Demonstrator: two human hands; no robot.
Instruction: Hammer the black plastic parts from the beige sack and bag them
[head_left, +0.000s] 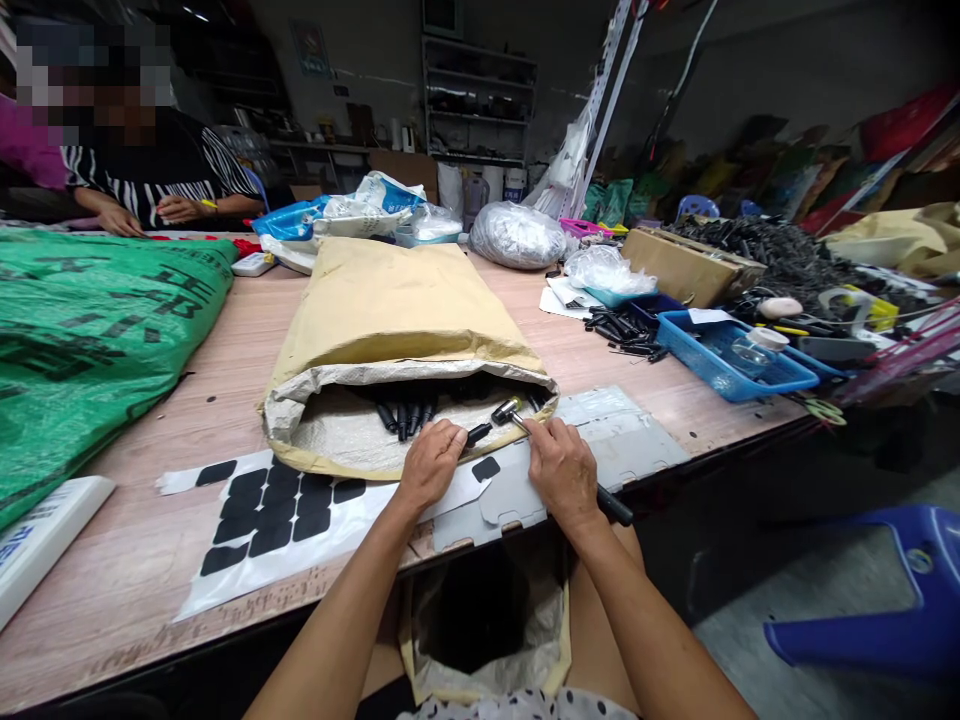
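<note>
My right hand (562,472) is closed around a small hammer (507,410); its head points toward my left hand and the black end of its handle sticks out behind my wrist. With its fingers pinched, my left hand (433,462) holds a short black tube (478,434) close to the hammer head. Just beyond both hands lies a tan woven sack (409,290), its mouth facing me, with several black tubes (405,415) inside. Under my hands are a grey board (615,440) and a white sheet with black rounded-square stickers (274,505).
A green sack (97,340) and a white box (45,545) occupy the left. At right are a blue tray (731,355), loose black tubes (619,330) and a cardboard box (686,265). An open sack (487,680) sits between my knees. A person (157,180) works across the table.
</note>
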